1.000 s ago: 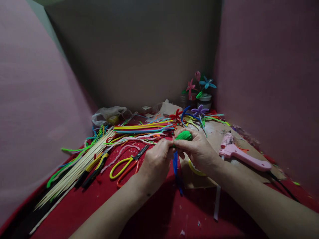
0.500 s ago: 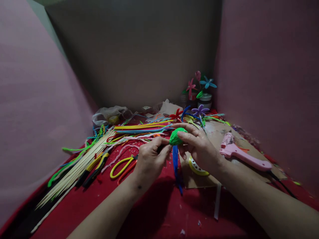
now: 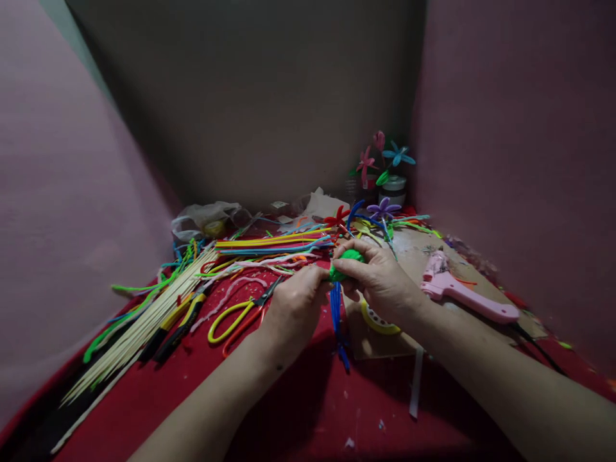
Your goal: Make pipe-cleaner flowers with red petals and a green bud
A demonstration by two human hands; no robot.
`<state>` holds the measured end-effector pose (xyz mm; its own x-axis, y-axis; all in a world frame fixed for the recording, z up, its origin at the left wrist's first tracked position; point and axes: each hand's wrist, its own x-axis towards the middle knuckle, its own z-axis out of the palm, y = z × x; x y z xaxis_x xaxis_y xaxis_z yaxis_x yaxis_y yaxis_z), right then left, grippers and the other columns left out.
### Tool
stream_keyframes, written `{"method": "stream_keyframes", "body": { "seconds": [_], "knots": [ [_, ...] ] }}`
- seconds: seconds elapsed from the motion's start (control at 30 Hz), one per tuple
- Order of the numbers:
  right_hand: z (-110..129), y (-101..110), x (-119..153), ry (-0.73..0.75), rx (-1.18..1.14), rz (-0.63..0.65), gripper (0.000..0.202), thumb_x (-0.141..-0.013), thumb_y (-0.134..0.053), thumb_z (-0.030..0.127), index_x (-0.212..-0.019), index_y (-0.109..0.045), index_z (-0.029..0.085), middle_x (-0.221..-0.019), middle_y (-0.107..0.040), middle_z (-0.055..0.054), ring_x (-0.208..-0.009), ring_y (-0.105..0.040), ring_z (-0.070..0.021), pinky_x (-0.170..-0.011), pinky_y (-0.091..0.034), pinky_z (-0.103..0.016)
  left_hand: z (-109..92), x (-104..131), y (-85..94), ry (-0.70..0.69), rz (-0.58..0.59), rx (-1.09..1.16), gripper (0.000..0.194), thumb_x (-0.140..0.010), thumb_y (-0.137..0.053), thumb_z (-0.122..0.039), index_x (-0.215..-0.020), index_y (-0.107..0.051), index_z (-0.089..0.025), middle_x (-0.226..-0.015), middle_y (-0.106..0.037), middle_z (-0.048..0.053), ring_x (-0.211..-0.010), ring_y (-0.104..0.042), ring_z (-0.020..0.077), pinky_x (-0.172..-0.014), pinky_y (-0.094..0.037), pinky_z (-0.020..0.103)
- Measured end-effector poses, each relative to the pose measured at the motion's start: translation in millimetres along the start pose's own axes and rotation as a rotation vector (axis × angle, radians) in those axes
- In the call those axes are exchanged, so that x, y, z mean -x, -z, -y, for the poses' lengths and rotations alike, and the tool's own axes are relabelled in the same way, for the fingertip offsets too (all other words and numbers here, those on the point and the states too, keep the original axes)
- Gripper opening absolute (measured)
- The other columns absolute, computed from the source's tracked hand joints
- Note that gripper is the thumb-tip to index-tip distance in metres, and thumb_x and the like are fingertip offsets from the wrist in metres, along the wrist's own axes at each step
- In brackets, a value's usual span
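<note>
A bright green fuzzy piece, leaf- or bud-shaped and seemingly made of pipe cleaner (image 3: 355, 255), is held between both hands above the table. My left hand (image 3: 294, 309) pinches its lower left tip between thumb and fingers. Around its right side close the thumb and fingers of my right hand (image 3: 387, 277), which cover part of it. Below the hands lies a bundle of blue pipe cleaners (image 3: 335, 314). Close under my right hand is a yellow round object with dark dots (image 3: 380, 322), partly hidden. Yellow-and-red-handled scissors (image 3: 233, 321) lie beside my left hand.
Pliers (image 3: 181, 324) and thin wooden sticks (image 3: 139, 327) lie left. Coloured pipe cleaners (image 3: 274, 242) spread behind the hands. A pink glue gun (image 3: 474, 300) with a cord rests on cardboard (image 3: 409, 247) at right. Pipe-cleaner flowers (image 3: 395, 154) stand at the back near a jar (image 3: 393, 186).
My right fingers have closed in on the green piece, the thumb now across its front and hiding more of it. The view has shifted slightly, uncovering more of the scissors.
</note>
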<state>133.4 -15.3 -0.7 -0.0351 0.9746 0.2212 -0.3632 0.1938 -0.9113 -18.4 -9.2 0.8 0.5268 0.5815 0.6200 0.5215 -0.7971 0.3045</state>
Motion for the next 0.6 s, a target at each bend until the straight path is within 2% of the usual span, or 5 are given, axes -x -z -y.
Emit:
{"method": "stream_keyframes", "body": {
  "seconds": [0.1, 0.23, 0.43, 0.6],
  "knots": [
    [-1.3, 0.3, -1.4, -0.033, -0.027, -0.024, 0.011, -0.066, -0.065, 0.018, -0.071, -0.055, 0.018, -0.051, -0.05, 0.008, -0.036, -0.041, -0.0047, -0.032, -0.028, -0.016, -1.9, 3.5, -1.8, -0.134, 0.026, -0.218, 0.017, -0.087, -0.042, -0.01, -0.095, -0.056, -0.013, -0.077, -0.061, 0.005, -0.068, -0.058, 0.0142, -0.063, -0.048, 0.025],
    [-1.8, 0.2, -1.9, -0.076, -0.056, -0.045, 0.012, -0.064, -0.065, 0.017, -0.069, -0.054, 0.019, -0.048, -0.049, 0.008, -0.035, -0.04, -0.0047, -0.032, -0.026, -0.016, -8.3, 5.7, -1.6, -0.159, 0.126, -0.439, 0.022, -0.087, -0.038, -0.009, -0.1, -0.055, -0.008, -0.082, -0.06, 0.011, -0.073, -0.059, 0.0196, -0.064, -0.05, 0.03],
    [-1.1, -0.3, -1.8, -0.106, -0.078, -0.039, 0.009, -0.065, -0.063, 0.016, -0.067, -0.054, 0.017, -0.044, -0.048, 0.008, -0.037, -0.04, -0.005, -0.033, -0.026, -0.015, -13.1, 5.1, -2.8, -0.222, 0.087, -0.567, 0.024, -0.089, -0.032, -0.013, -0.092, -0.055, -0.009, -0.078, -0.06, 0.012, -0.067, -0.06, 0.0205, -0.056, -0.051, 0.03],
    [0.2, -0.3, -1.3, -0.135, -0.102, -0.031, 0.014, -0.064, -0.067, 0.02, -0.07, -0.055, 0.018, -0.045, -0.049, 0.008, -0.037, -0.042, -0.0055, -0.032, -0.027, -0.015, -5.2, 5.7, -7.0, -0.201, 0.105, -0.591, 0.02, -0.088, -0.035, -0.012, -0.092, -0.055, -0.011, -0.075, -0.06, 0.008, -0.062, -0.058, 0.0189, -0.052, -0.047, 0.028]
  ]
}}
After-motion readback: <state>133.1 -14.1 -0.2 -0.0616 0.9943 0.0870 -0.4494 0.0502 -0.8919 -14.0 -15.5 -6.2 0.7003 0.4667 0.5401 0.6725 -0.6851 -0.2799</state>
